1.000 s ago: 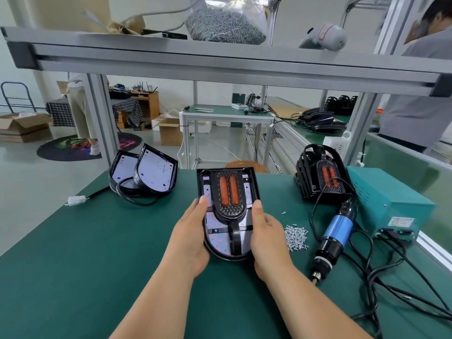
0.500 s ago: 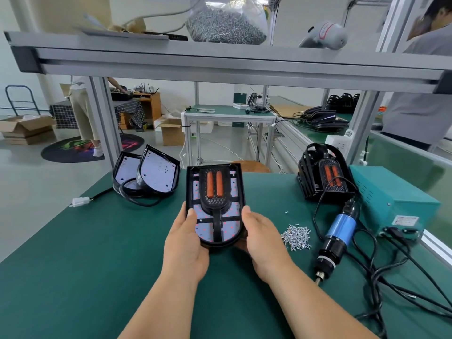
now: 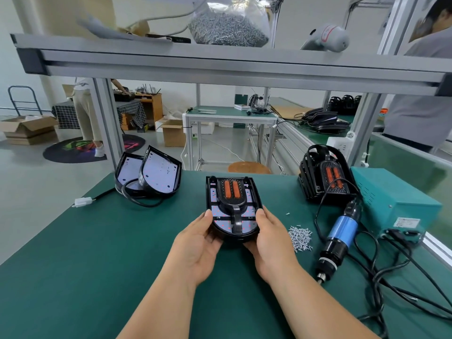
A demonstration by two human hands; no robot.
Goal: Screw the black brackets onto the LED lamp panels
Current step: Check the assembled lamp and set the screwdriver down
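An LED lamp panel (image 3: 249, 225) with a black bracket (image 3: 231, 197) carrying two orange strips lies on it, held just above the green table (image 3: 97, 253). My left hand (image 3: 198, 245) grips its left rounded edge and my right hand (image 3: 269, 243) grips its right edge, thumbs on top. A small heap of silver screws (image 3: 300, 237) lies to the right of the panel. The blue and black electric screwdriver (image 3: 338, 237) rests on the table beyond the screws.
Two bare LED panels (image 3: 152, 173) with a black cable and white plug (image 3: 83, 201) stand at the back left. A stack of black finished lamps (image 3: 325, 176) and a teal power box (image 3: 396, 204) sit at the right, with cables trailing. An aluminium shelf (image 3: 220, 64) hangs overhead.
Both hands have carried the panel a little to the left and back toward the middle, and lowered their grip to the rounded near end.
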